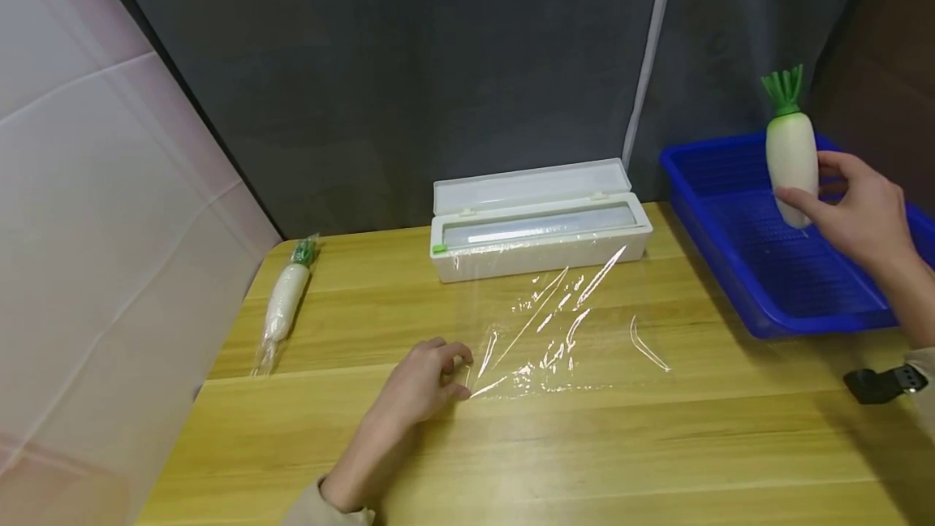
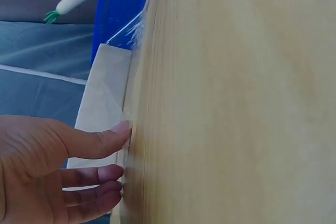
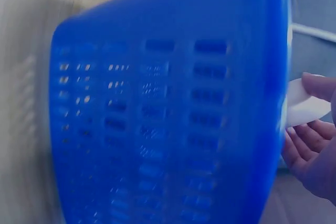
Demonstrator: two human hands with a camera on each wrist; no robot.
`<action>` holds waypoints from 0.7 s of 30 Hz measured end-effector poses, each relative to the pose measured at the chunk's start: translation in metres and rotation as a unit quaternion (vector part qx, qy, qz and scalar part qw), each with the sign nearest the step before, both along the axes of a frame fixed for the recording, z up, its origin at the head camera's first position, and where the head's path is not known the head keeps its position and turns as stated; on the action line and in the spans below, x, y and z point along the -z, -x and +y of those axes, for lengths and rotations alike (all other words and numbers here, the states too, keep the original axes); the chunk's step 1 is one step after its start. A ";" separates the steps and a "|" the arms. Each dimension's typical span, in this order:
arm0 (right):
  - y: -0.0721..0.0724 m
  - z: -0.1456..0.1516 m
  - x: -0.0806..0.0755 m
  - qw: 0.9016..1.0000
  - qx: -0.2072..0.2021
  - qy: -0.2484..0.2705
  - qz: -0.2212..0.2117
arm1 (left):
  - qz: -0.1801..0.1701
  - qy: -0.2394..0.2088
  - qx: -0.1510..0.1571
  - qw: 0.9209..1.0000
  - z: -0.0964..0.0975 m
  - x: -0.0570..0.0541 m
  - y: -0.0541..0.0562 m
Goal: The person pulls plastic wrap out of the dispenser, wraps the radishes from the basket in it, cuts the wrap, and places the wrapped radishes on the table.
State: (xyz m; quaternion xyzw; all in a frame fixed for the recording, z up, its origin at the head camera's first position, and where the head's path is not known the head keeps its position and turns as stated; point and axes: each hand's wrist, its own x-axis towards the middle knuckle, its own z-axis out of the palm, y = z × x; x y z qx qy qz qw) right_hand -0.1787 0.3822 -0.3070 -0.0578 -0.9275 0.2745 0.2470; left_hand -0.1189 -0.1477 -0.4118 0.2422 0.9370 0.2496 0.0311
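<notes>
Bare daikon (image 1: 791, 154) is being gripped in the right hand (image 1: 869, 209), leaves up, over the blue basket. At the left hand (image 1: 420, 384), thumb and bent fingers are set by the near-left corner of the cling film (image 1: 555, 347); whether it's pinched or just touched can't be told. Looks like the fetch-and-place step tbh, so next the daikon would need to be brought across and laid on the film, with that corner kept flat.

Containers: a film roll (image 1: 544, 227) is held in the white dispenser box (image 1: 540, 258), lid (image 1: 533, 189) flipped open, with film drawn out over the table (image 1: 555, 469). The slotted basket (image 1: 796, 323) is partly blocked by the hand, so its full contents can't be made out. Far left, a wrapped daikon (image 1: 287, 299) can be seen.
</notes>
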 end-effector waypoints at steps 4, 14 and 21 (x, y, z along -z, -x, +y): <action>-0.002 -0.015 -0.006 0.999 -0.029 0.003 0.016 | -0.002 -0.001 -0.003 1.000 0.000 0.000 0.000; -0.005 -0.059 -0.015 0.989 -0.132 -0.038 0.048 | -0.001 -0.008 0.000 1.000 -0.001 -0.001 -0.001; -0.006 -0.092 -0.008 0.974 -0.198 -0.084 0.068 | -0.001 -0.005 0.000 1.000 -0.001 -0.001 -0.001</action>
